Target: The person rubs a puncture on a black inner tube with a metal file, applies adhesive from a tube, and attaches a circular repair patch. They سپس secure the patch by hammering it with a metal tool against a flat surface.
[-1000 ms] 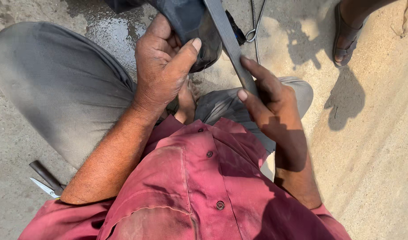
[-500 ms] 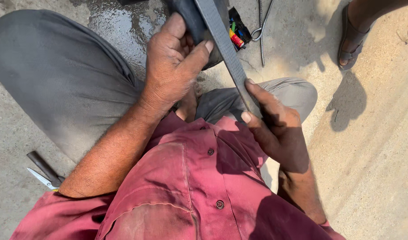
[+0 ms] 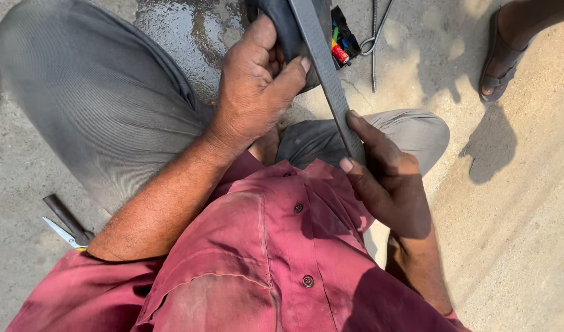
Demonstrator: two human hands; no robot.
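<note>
Head view: left hand (image 3: 254, 98) has slid up, fingers clenched on the black rubber piece (image 3: 282, 27) above the knees. Right hand (image 3: 386, 178) keeps gripping the flat grey file (image 3: 325, 67) lying across it, so filing looks underway.

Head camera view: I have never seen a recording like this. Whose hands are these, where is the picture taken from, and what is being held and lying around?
The camera sits on a person's head and looks straight down, so you see their own red shirt, grey trousers and two bare hands. No machine is involved. The left hand grips a black rubber piece near the top edge. The right hand holds the lower end of a long flat grey metal file laid against that rubber. The person sits on concrete ground, wet near the top. On it lie scissors at the left, thin metal tongs and a small colourful packet at the top. The sandalled foot belongs to someone else.
</note>
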